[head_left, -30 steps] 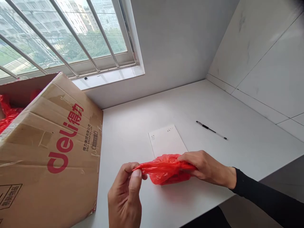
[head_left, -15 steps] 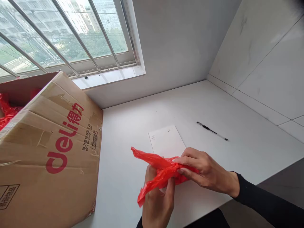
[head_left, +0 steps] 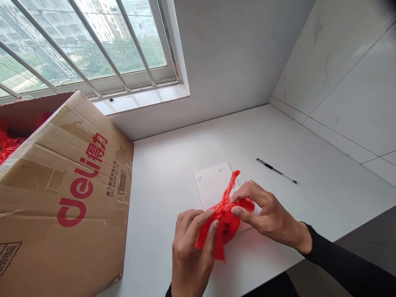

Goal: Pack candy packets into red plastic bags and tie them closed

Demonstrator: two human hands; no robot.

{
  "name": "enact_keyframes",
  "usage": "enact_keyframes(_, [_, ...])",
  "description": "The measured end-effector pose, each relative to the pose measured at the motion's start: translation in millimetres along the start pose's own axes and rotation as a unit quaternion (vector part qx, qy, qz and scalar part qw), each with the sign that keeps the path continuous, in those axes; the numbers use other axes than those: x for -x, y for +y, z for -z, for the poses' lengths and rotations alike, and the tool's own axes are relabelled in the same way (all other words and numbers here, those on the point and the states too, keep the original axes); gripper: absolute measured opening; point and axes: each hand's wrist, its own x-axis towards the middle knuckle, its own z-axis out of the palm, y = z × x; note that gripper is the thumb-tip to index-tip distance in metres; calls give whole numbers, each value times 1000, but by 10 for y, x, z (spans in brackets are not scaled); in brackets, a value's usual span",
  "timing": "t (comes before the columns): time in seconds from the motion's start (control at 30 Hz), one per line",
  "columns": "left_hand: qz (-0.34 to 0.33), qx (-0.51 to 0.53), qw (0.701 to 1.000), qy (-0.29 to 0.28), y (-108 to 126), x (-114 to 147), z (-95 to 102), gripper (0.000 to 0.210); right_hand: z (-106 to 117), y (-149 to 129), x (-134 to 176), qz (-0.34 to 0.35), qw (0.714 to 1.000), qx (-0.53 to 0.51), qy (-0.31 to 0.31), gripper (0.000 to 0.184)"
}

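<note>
A crumpled red plastic bag (head_left: 227,225) is held between both hands, above the near part of the white tabletop. My left hand (head_left: 193,243) pinches its left side between thumb and fingers. On the other side, my right hand (head_left: 267,212) grips a bunched loop of it with thumb and forefinger. The plastic looks twisted or knotted between the fingertips. One narrow end points up and away; another flap hangs down toward me. Partly under the bag lies a white sheet of paper (head_left: 212,183) with small handwriting in its upper corners.
A black-and-clear pen (head_left: 276,170) lies on the white table (head_left: 167,165) to the right of the paper. At the left stands a large open cardboard box (head_left: 102,235) with red plastic (head_left: 10,146) inside. Behind are a wall and a barred window (head_left: 123,53).
My left hand has shifted left and turned over to pinch the bag from above. The bag's two loose ends, which pointed left, now point up and down. My right hand keeps its grip.
</note>
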Motion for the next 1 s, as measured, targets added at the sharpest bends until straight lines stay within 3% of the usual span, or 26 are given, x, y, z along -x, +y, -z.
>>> enact_keyframes(0.1, [70, 23, 997, 7, 3, -28, 51, 10, 42, -7, -1, -74, 997, -1, 27, 14])
enact_keyframes(0.2, [148, 30, 988, 16, -27, -33, 117, 13, 104, 30, 28, -167, 985, -22, 30, 21])
enact_keyframes(0.4, [8, 4, 1000, -8, 9, -58, 25, 29, 31, -3, 20, -107, 994, -25, -25, 22])
enact_keyframes(0.47, [4, 10, 1000, -8, 20, -67, 11, 20, 3, -35, 0, -115, 993, -27, -25, 9])
enact_keyframes(0.57, [82, 46, 994, 51, 4, -67, 60, 7, 0, -37, 4, -162, 983, -83, 14, 15])
enact_keyframes(0.67, [174, 66, 974, 125, -8, -51, 131, 11, 1, 6, 53, -203, 964, -159, 60, 22])
enact_keyframes(0.73, [215, 65, 964, 144, 15, -42, 157, 16, -17, 29, 87, -215, 954, -195, 81, 25])
enact_keyframes(1.0, [283, 105, 928, 217, 126, -60, 237, 28, -31, 0, 89, -202, 915, -288, 198, 14])
